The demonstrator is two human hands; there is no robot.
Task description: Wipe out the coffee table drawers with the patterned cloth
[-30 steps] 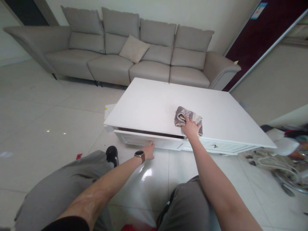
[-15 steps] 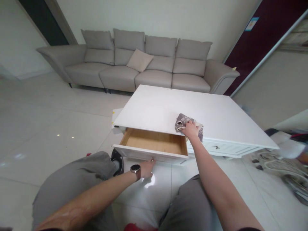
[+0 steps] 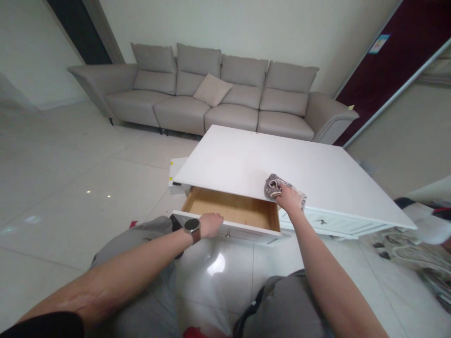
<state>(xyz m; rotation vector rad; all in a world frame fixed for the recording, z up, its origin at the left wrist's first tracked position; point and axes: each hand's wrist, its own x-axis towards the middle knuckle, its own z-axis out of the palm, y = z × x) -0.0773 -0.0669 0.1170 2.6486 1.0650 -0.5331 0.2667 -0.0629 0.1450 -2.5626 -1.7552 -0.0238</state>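
Note:
A low white coffee table (image 3: pixel 246 159) stands in front of me. Its left drawer (image 3: pixel 232 209) is pulled out and shows a bare wooden bottom. My left hand (image 3: pixel 210 224), with a watch on the wrist, rests with curled fingers over the drawer's front edge. My right hand (image 3: pixel 289 199) presses down on a crumpled grey patterned cloth (image 3: pixel 274 185) at the table's near edge, fingers closed over it. A second drawer (image 3: pixel 324 223) to the right stays closed.
A long grey sofa (image 3: pixel 218 94) with a beige cushion (image 3: pixel 212 89) runs along the far wall. Cables and clutter (image 3: pixel 412 249) lie on the tiled floor at the right. My knees in grey trousers (image 3: pixel 141 263) are below the drawer. A dark red wall panel (image 3: pixel 398 51) is at the right.
The left drawer went from nearly closed to pulled wide open. My left hand moved from the drawer knob up onto its front edge. My right hand stayed on the cloth.

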